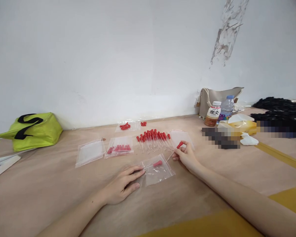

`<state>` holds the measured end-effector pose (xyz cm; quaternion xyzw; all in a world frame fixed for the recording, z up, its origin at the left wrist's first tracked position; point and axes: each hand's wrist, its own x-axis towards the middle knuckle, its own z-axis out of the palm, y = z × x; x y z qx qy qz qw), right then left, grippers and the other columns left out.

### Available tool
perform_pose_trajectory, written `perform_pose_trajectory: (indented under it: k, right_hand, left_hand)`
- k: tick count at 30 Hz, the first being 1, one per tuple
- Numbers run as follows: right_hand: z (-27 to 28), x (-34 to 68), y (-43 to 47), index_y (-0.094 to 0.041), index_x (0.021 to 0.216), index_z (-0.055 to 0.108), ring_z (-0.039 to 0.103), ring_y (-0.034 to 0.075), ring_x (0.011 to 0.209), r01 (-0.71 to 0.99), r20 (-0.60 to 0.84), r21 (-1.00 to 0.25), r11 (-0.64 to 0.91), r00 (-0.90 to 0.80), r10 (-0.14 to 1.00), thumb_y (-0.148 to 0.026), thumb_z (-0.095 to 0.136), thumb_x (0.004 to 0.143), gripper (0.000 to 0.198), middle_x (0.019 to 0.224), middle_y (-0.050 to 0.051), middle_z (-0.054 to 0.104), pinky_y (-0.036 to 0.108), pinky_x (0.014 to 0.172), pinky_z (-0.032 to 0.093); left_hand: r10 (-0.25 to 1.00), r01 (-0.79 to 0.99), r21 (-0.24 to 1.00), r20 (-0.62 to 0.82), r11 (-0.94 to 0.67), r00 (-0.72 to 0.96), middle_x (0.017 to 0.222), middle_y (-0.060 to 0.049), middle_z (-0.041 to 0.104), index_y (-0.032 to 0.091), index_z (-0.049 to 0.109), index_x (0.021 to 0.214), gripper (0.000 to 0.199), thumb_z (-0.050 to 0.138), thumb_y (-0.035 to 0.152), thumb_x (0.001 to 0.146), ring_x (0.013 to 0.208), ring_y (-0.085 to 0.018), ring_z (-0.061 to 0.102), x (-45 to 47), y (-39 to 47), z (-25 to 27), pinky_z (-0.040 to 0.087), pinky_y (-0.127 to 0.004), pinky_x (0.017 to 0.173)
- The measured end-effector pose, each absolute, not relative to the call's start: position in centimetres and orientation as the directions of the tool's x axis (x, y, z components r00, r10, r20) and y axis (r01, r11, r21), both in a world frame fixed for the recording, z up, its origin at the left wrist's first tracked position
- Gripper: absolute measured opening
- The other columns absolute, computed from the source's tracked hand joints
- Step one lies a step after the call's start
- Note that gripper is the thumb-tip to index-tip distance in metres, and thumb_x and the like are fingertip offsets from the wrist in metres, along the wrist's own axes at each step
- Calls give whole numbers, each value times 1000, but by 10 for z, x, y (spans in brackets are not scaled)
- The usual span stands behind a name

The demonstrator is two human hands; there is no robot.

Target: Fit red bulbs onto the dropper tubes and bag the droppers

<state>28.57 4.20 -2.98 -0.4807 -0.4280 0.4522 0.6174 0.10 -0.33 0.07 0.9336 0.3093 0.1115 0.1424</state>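
Observation:
My right hand (186, 156) pinches a dropper (179, 144) by its red bulb, with its thin clear stem slanting down and left to the edge of a clear zip bag (154, 178). One red-bulbed dropper (158, 163) lies inside that bag. My left hand (125, 184) rests at the bag's left side, fingers stretched out and fingertips on its edge, thumb apart. Behind the bag lies a row of several droppers (151, 135), bulbs toward the wall. Left of the row, a zip bag (118, 148) contains several more red bulbs; their stems are hard to make out.
Flat zip bags lie at left (90, 153) and behind my right hand (184, 136). Loose red bulbs (125, 126) sit near the wall. A yellow-green bag (37, 131) stands far left; a brown drink bottle (212, 114), water bottle (227, 107) and tissue pack (241, 126) stand right.

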Motion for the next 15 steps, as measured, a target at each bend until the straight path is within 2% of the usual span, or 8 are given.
perform_pose_trajectory:
  k: [4,7,9,11,13,15]
  right_hand:
    - [-30,280,35,-23,93,28,60,12,53,-220,33,-974,59,120,992,-28,60,68,41,61,-6,55,26,54,51]
    - [-29,279,27,-22,87,34,61,12,57,-201,44,-978,46,14,999,-34,64,65,39,64,-5,56,27,57,51]
    - [-28,281,24,-20,82,40,58,11,55,-114,69,-992,61,-64,996,-36,67,62,37,64,-4,56,25,54,49]
    - [-28,283,24,-17,76,46,52,8,49,41,105,-993,111,-124,987,-36,69,59,34,58,-5,53,21,47,43]
    - [-28,285,26,-15,71,52,46,6,45,190,152,-965,179,-151,977,-34,70,57,30,52,-6,49,19,43,36]
    - [-29,284,26,-14,70,55,45,6,47,258,185,-939,229,-185,965,-32,71,56,27,53,-4,51,19,43,35]
  left_hand:
    - [621,557,340,117,-758,775,136,-4,33,29,26,134,46,37,30,90,123,-21,32,1,-3,0,30,-40,100]
    - [630,567,340,106,-750,770,136,-5,33,28,24,135,47,38,31,90,122,-21,32,1,-4,0,30,-39,100]
    - [633,572,341,96,-746,768,136,-5,32,28,24,135,47,37,30,90,123,-21,32,1,-4,1,29,-39,100]
    - [636,573,347,96,-743,766,136,-4,32,29,25,135,46,37,30,90,123,-21,31,1,-5,1,29,-39,100]
    - [631,566,354,96,-745,770,136,-3,31,32,25,134,45,37,28,90,123,-21,32,2,-5,2,29,-39,100]
    - [622,557,357,95,-750,777,136,-1,31,34,29,132,43,36,27,90,122,-20,32,2,-5,2,30,-38,100]
